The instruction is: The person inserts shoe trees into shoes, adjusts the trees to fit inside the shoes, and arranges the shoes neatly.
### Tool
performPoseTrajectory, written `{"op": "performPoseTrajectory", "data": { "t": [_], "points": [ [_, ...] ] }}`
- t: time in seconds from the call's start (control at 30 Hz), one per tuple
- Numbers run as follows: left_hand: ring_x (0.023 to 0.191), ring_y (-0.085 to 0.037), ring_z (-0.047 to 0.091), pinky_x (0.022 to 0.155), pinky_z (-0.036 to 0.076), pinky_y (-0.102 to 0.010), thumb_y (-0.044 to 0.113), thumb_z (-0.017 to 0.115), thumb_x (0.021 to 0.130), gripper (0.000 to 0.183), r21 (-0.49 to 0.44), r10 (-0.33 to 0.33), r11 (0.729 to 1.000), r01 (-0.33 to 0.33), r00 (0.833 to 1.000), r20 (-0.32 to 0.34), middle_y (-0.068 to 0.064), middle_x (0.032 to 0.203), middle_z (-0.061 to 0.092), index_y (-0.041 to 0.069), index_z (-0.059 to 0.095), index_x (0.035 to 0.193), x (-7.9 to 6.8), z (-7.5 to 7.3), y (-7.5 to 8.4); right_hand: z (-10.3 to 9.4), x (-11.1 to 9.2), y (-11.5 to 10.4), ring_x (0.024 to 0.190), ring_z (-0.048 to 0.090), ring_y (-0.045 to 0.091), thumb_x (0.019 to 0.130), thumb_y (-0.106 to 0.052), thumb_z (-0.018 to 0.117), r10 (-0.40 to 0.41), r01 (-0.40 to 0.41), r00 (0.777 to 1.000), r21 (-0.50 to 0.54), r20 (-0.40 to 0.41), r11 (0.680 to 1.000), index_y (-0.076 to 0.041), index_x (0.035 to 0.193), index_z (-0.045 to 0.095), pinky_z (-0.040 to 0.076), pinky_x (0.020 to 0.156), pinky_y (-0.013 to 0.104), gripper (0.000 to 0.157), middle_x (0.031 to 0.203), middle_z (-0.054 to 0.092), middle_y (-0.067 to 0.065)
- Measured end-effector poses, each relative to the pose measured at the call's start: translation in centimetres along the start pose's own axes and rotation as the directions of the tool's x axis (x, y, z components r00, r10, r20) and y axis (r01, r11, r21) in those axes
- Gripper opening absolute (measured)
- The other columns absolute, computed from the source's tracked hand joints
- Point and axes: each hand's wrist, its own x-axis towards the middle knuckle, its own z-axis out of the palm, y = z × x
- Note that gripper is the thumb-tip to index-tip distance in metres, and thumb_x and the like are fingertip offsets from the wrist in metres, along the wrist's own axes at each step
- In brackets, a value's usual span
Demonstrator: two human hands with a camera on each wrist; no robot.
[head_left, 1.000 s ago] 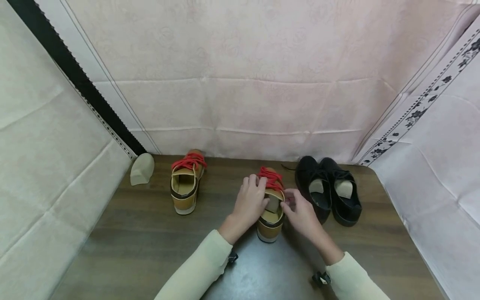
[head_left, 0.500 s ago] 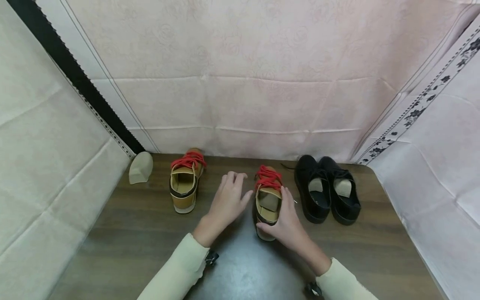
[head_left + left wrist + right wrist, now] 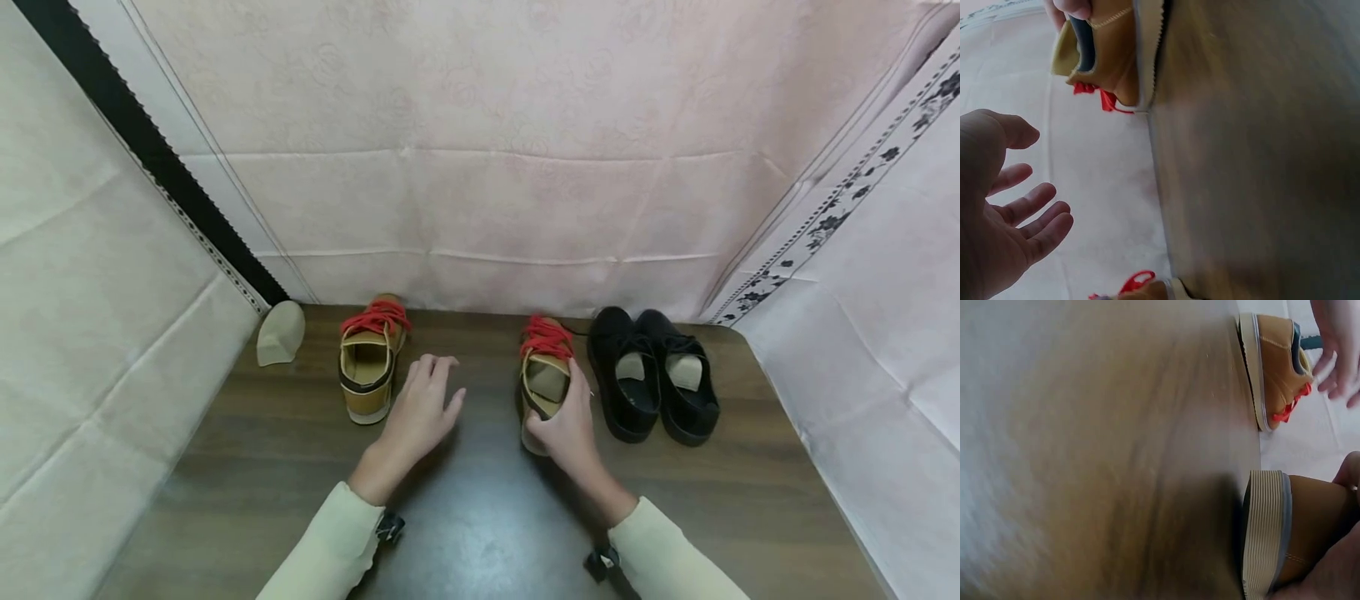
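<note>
1. Over the wooden surface (image 3: pixel 465 533), seen from the head, the right hand (image 3: pixel 567 429) grips a red-laced tan shoe (image 3: pixel 551 361) between a second tan shoe (image 3: pixel 369 403) and black shoes (image 3: pixel 606 367).
2. From the left wrist, the left hand's (image 3: pixel 1000 240) thumb and fingers stand wide apart.
3. From the right wrist, the gripped one's ribbed sole edge (image 3: pixel 1264 534) shows.

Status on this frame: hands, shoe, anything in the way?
Left hand free, fingers apart, near the other tan shoe. Right hand gripping the red-laced shoe, insert inside. Black shoes close by on its right.
</note>
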Motion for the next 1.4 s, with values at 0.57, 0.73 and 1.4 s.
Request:
{"op": "performPoseTrajectory", "data": {
  "t": [0.57, 0.73, 1.4],
  "points": [
    [0.140, -0.036, 0.050, 0.112, 0.046, -0.053, 0.042, 0.069, 0.098, 0.061, 0.091, 0.066, 0.993, -0.080, 0.987, 0.147, -0.016, 0.148, 0.054, 0.007, 0.054, 0.146, -3.2, 0.3, -3.7, -1.8, 3.0, 1.4, 0.152, 0.029, 0.038, 0.078, -0.019, 0.078, 0.032, -0.032, 0.999, -0.048, 0.011, 0.998, -0.013, 0.166, 0.009, 0.033, 0.120, 0.056, 0.112, 0.166, 0.020, 0.022],
    [0.147, -0.040, 0.042, 0.116, 0.041, -0.057, 0.048, 0.068, 0.097, 0.068, 0.096, 0.053, 0.993, -0.074, 0.978, 0.200, -0.017, 0.156, 0.048, 0.010, 0.050, 0.151, -3.6, 0.7, -4.1, -2.3, 3.5, 1.6, 0.150, 0.031, 0.039, 0.079, -0.021, 0.077, 0.016, -0.013, 0.999, -0.072, 0.043, 0.997, -0.013, 0.166, 0.008, 0.035, 0.119, 0.058, 0.112, 0.166, 0.020, 0.022],
    [0.152, -0.040, 0.035, 0.120, 0.035, -0.057, 0.058, 0.066, 0.096, 0.080, 0.090, 0.081, 0.991, -0.101, 0.974, 0.211, -0.016, 0.163, 0.040, 0.014, 0.041, 0.159, -3.6, 0.6, -3.5, -3.4, 3.1, 0.8, 0.155, 0.021, 0.042, 0.087, -0.033, 0.079, -0.053, 0.064, 0.996, -0.172, 0.067, 0.983, -0.012, 0.165, 0.014, 0.036, 0.117, 0.061, 0.104, 0.171, 0.004, 0.019]
  ]
}}
